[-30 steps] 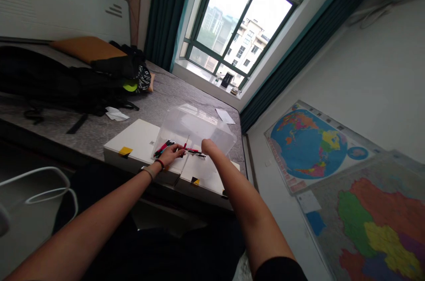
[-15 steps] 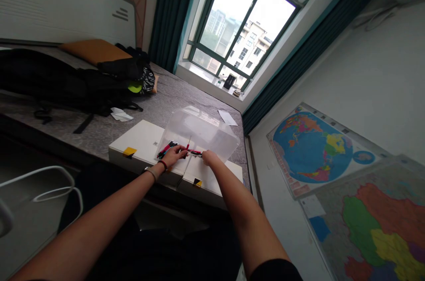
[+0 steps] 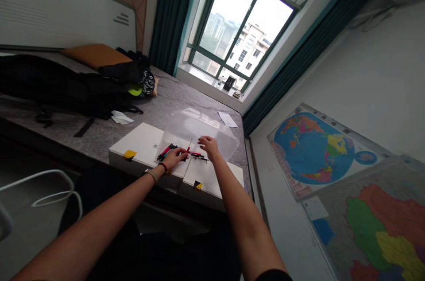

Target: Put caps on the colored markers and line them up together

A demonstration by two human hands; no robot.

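My left hand (image 3: 174,158) is closed around a slim red pen (image 3: 188,150), which points up with a thin stick, maybe a refill, rising from its top. Just right of that tip, my right hand (image 3: 208,145) hovers with its fingers loosely bent and apart; nothing shows in them. A pile of red, black and teal pens (image 3: 164,153) lies beside the left hand. Several more pens (image 3: 198,155) rest between the hands. Behind them is a translucent plastic container (image 3: 207,124), across two white boxes (image 3: 141,137).
The boxes stand on a grey marbled surface (image 3: 179,92). Crumpled tissue (image 3: 121,117) and a black bag (image 3: 66,81) lie to the left. A white paper (image 3: 227,119) is at the back right. Wall maps (image 3: 312,143) hang right; a white cable (image 3: 63,190) loops at lower left.
My right hand has risen from the pens between the hands, moving up and slightly away, and its fingers have loosened. The left hand keeps the red pen almost in place.
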